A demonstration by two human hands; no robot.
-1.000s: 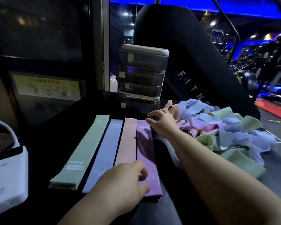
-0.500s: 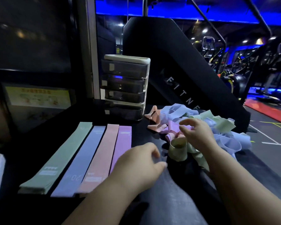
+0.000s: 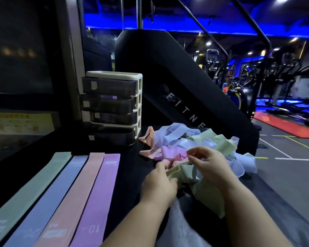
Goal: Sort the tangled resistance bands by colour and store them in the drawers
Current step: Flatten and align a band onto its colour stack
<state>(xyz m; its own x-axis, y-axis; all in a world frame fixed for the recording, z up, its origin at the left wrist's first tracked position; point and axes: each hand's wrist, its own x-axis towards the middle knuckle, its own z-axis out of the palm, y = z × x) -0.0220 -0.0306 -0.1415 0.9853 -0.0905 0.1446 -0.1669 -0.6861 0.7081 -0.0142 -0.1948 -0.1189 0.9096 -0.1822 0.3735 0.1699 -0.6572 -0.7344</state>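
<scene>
Pastels on my black table [image 3: 128,168]
My green band [image 3: 30,191], blue band [image 3: 52,196], peach band [image 3: 77,193] and purple band [image 3: 98,193]; the tangled pile [image 3: 194,139] mixes those same shades.

Single head-worn wide-angle view, looking forward and down, close over the dark table [image 3: 125,175]

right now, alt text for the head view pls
The left hand grips a green band and the right hand touches a tangled pile of pastel bands on a dark table. Beside them lie four flat bands, green, blue, pink, purple, before a drawer unit.
</scene>
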